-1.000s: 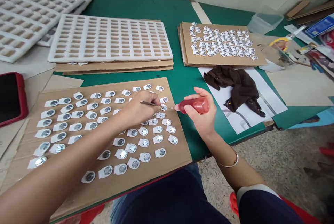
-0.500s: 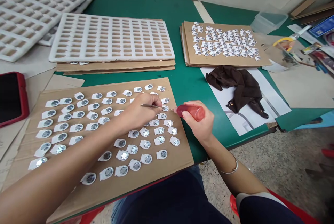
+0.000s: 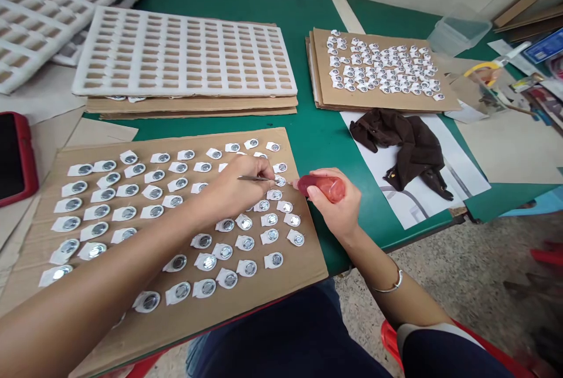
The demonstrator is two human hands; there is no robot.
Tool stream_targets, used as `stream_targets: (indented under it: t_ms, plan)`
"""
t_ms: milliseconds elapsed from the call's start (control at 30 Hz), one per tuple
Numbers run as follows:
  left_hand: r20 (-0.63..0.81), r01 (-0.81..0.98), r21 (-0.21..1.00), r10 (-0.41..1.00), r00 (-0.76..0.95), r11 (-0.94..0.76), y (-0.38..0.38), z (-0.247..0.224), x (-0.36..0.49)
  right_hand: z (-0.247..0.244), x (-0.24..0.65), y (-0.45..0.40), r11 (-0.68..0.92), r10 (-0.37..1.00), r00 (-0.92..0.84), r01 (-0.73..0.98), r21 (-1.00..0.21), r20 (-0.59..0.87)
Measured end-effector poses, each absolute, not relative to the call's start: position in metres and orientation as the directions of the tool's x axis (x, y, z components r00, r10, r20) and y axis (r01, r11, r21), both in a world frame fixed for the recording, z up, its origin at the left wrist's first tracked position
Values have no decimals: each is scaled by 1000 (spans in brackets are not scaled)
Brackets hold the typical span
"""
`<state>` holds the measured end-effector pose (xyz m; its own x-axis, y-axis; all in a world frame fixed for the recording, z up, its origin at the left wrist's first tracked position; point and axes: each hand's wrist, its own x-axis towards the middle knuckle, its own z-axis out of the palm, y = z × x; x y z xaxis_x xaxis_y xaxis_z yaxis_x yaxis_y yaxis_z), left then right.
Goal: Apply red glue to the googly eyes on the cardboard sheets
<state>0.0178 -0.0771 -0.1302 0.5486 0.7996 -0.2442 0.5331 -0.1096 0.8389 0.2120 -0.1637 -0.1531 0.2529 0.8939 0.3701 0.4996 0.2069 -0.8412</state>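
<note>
My left hand (image 3: 240, 187) is closed on slim metal tweezers (image 3: 251, 178), their tip end at a small round silver part with a white tab (image 3: 280, 181). My right hand (image 3: 341, 208) wraps around a red squeeze bottle (image 3: 323, 188), which lies tilted almost level. The bottle's thin nozzle points left and meets the same part, or comes very close to it; I cannot tell which. Beneath both tools is a brown cardboard sheet (image 3: 303, 260) carrying rows of these silver parts. My left forearm hides some of them.
White foam trays (image 3: 185, 55) sit on cardboard at the back left. Another cardboard stack (image 3: 323, 96) with many parts lies back right, near a dark brown cloth (image 3: 413, 146). A red-cased phone (image 3: 20, 158), a clear plastic box (image 3: 457, 34) and yellow-handled scissors (image 3: 481, 68) are also on the table.
The view has shifted slightly, so the trays and the sheet's left side appear moved. Both hands keep the same hold at the same part, with hardly any motion.
</note>
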Motion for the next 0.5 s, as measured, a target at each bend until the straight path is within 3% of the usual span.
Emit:
stream_targets:
  t_ms: [500]
  plan:
    - [-256, 517, 852, 799, 544, -78, -77, -135, 17, -152, 213, -164, 239, 895, 222, 493, -837, 386]
